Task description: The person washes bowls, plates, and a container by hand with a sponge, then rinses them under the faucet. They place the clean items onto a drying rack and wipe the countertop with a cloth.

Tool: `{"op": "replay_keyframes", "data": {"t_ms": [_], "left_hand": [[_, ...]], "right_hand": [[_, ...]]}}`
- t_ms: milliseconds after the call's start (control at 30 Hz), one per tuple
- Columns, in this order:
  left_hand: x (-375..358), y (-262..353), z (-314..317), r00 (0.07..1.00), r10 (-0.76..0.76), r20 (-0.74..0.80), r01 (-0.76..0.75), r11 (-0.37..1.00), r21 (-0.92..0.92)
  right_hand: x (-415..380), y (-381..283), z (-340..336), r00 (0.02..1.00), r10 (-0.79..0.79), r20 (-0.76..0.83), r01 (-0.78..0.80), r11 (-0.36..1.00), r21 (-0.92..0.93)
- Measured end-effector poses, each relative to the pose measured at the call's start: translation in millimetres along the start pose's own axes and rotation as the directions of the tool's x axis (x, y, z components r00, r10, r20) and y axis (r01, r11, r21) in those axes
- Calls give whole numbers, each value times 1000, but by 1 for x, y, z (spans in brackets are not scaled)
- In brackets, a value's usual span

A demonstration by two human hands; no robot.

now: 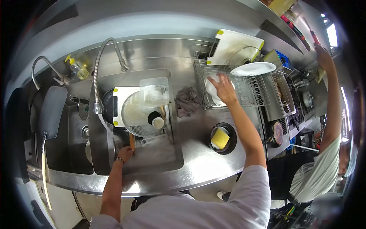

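My right hand [224,88] is over a white round dish [212,89] at the left side of the wire dish rack [248,88], its fingers wrapped round the dish's edge. In the sink, my left hand [125,153] is closed on an orange-brown handle [132,142]; what the handle belongs to is hidden. Beyond that hand lie a round mesh strainer [135,114], a clear plastic container [154,91] and a white board with green corners [119,103]. Behind my right hand, a white oval plate [253,69] rests on the rack.
A grey cloth [187,102] lies left of the rack. A black bowl with a yellow sponge [220,138] stands on the counter. The curved faucet [98,80] hangs over the sink. On the right, another person's raised arm [332,99] reaches up near the stove.
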State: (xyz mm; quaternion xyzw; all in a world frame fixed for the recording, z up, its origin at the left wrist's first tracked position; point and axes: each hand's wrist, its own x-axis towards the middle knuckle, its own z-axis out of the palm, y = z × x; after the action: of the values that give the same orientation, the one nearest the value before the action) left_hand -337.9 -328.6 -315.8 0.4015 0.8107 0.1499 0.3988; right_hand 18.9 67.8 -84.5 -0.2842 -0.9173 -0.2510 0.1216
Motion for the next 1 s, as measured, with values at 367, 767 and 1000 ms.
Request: {"op": "replay_keyframes", "data": {"t_ms": [367, 767, 1000], "left_hand": [[-8, 13, -8, 997, 67, -49, -69, 996, -49], [26, 51, -19, 989, 0, -147, -58, 918, -393], [110, 57, -33, 817, -164, -552, -26, 947, -319]], "right_hand": [[8, -1, -61, 887, 343, 308, -382, 921, 78], [-11, -221, -96, 820, 101, 564, -544, 445, 711], [-74, -341, -48, 728, -208, 654, -491, 507, 708]]}}
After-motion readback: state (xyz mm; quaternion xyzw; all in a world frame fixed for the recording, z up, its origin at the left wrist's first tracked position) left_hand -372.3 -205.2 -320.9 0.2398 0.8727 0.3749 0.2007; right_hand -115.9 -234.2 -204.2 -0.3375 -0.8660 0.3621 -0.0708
